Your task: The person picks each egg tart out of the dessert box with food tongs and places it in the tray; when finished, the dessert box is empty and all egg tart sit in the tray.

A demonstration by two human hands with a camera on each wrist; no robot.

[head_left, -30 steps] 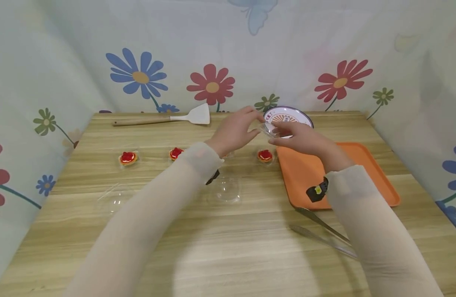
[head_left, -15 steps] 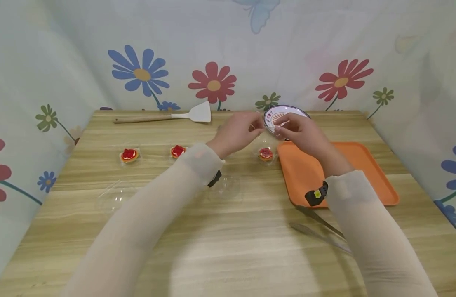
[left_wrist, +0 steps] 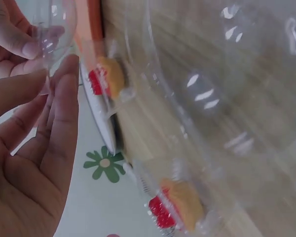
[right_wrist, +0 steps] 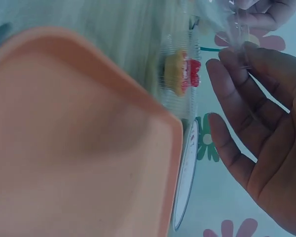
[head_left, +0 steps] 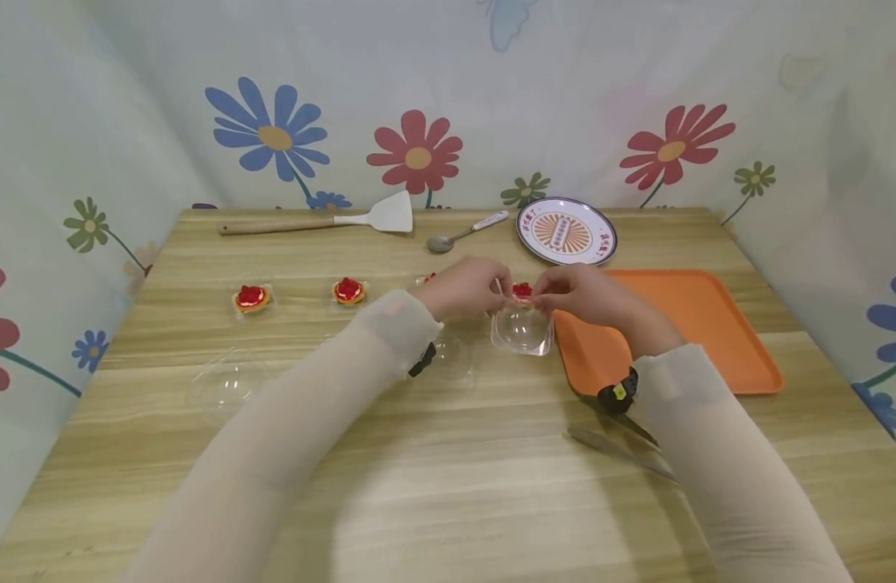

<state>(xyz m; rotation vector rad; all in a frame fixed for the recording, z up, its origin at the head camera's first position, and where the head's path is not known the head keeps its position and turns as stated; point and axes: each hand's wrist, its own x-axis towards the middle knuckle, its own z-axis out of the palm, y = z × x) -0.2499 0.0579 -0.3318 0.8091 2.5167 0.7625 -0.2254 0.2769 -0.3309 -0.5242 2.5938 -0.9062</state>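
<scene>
A clear domed plastic lid (head_left: pixel 522 334) hangs between both hands, in front of a red-topped fruit tart (head_left: pixel 522 290). My left hand (head_left: pixel 471 289) pinches the lid's left upper edge between thumb and fingers. On its right upper edge, the thumb and fingertips of my right hand (head_left: pixel 582 298) pinch too. In the left wrist view the lid (left_wrist: pixel 54 29) is see-through above the fingertips. The same tart (right_wrist: pixel 180 74), in a clear tray, stands apart from the hand in the right wrist view. Another tart (head_left: pixel 428 278) is mostly hidden behind the left hand.
Two tarts, one (head_left: pixel 252 298) and another (head_left: pixel 348 291), sit at left. Clear lids (head_left: pixel 232 382) lie nearer. An orange tray (head_left: pixel 699 324) is at right, with metal utensils (head_left: pixel 616 448) before it. Behind are a plate (head_left: pixel 567 231), a spoon (head_left: pixel 442 243) and a spatula (head_left: pixel 390 214).
Both hands have come down and nearer from in front of the plate, bringing the lid along and tilting it. The spoon and the whole plate now show.
</scene>
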